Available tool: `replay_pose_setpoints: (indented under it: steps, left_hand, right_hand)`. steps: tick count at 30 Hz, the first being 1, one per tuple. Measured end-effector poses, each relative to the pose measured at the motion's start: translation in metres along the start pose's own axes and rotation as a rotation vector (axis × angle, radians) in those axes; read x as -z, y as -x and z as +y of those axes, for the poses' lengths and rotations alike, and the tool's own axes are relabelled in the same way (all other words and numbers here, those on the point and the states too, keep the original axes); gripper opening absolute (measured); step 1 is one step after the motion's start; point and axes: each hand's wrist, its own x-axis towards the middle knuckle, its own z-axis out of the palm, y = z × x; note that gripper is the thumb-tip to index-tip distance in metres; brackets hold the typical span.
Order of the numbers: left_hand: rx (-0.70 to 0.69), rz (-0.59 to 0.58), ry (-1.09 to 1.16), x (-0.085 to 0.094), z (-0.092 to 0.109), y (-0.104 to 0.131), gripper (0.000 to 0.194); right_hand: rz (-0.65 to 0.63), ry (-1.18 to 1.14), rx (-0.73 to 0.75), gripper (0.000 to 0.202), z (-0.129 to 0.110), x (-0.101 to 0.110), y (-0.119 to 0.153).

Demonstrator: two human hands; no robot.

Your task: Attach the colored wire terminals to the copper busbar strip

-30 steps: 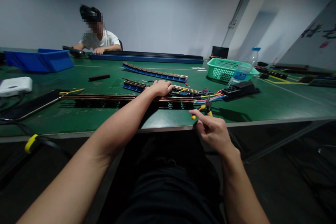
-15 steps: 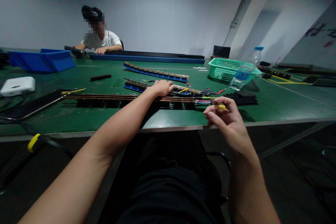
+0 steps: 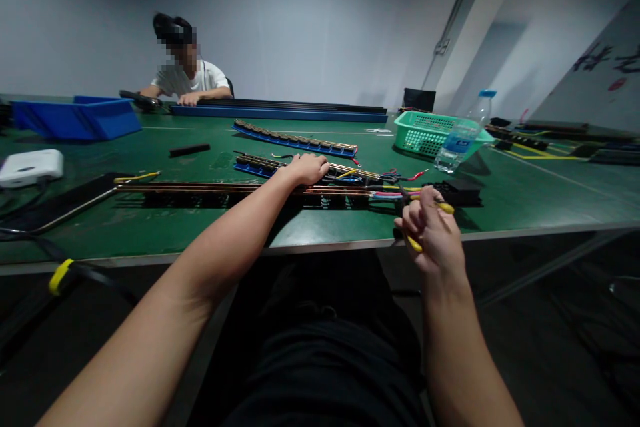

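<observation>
My left hand (image 3: 306, 169) is closed over the middle of a long strip with copper rails (image 3: 215, 187), its fingertips partly hidden on the far side. This strip lies along the near side of the green table. Coloured wires (image 3: 387, 195) come out of its right end. In my right hand (image 3: 433, 233) are pliers with yellow handles (image 3: 444, 207), the handles splayed on either side of the fist. Their dark jaws are close to the wires; whether they touch them I cannot tell. Just behind the left hand lies a shorter blue-based strip (image 3: 250, 165) with loose wires.
Another blue-based strip (image 3: 295, 140) lies farther back. A green basket (image 3: 420, 133) and a water bottle (image 3: 457, 140) stand at right, a blue bin (image 3: 75, 119) and white box (image 3: 31, 168) at left. Across the table (image 3: 530, 193), a person (image 3: 193, 80) works beside long blue bars (image 3: 280, 113).
My right hand has turned and closed round the pliers, whose two yellow handles now show apart. The left hand stays on the copper-railed strip. The view has shifted slightly.
</observation>
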Motion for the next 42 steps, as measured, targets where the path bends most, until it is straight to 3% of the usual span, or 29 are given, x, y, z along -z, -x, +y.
replay_pose_setpoints:
  steps: [3,6,10,13,16,20,26,31,38,42]
  left_hand:
    - [-0.008,0.006,0.002,-0.001,0.0,-0.001,0.048]
    - [0.005,0.003,0.001,-0.002,-0.001,-0.002,0.047]
    - [-0.009,0.003,-0.009,-0.002,-0.001,-0.002,0.048]
    - [-0.018,0.009,-0.012,-0.001,-0.001,-0.001,0.047]
    - [-0.004,-0.002,-0.008,0.0,0.0,-0.001,0.046]
    - [0.014,-0.007,-0.016,0.0,0.001,-0.002,0.045]
    - [-0.012,-0.002,-0.02,0.0,0.0,-0.002,0.045]
    - [0.009,-0.011,-0.01,0.001,0.002,0.0,0.044]
    - [-0.016,0.004,0.005,0.001,0.001,0.001,0.046]
    - [-0.017,0.004,0.0,-0.001,0.001,-0.001,0.047]
  right_hand:
    - [0.009,-0.063,0.0,0.059,0.0,0.002,-0.003]
    - [0.064,-0.019,0.014,0.052,0.0,0.0,0.0]
    - [0.062,0.287,0.169,0.037,0.008,-0.009,0.021]
    - [-0.008,0.603,0.301,0.032,0.017,-0.016,0.045]
    - [-0.103,0.728,0.442,0.03,0.026,-0.022,0.064]
    - [-0.207,0.644,0.474,0.033,0.027,-0.029,0.07]
    - [-0.346,0.275,0.257,0.036,0.022,-0.039,0.036]
    - [-0.323,-0.052,0.088,0.039,0.017,-0.049,0.014]
    - [-0.278,-0.069,0.015,0.036,0.018,-0.064,-0.004]
    - [-0.301,-0.014,0.072,0.029,0.03,-0.067,-0.01]
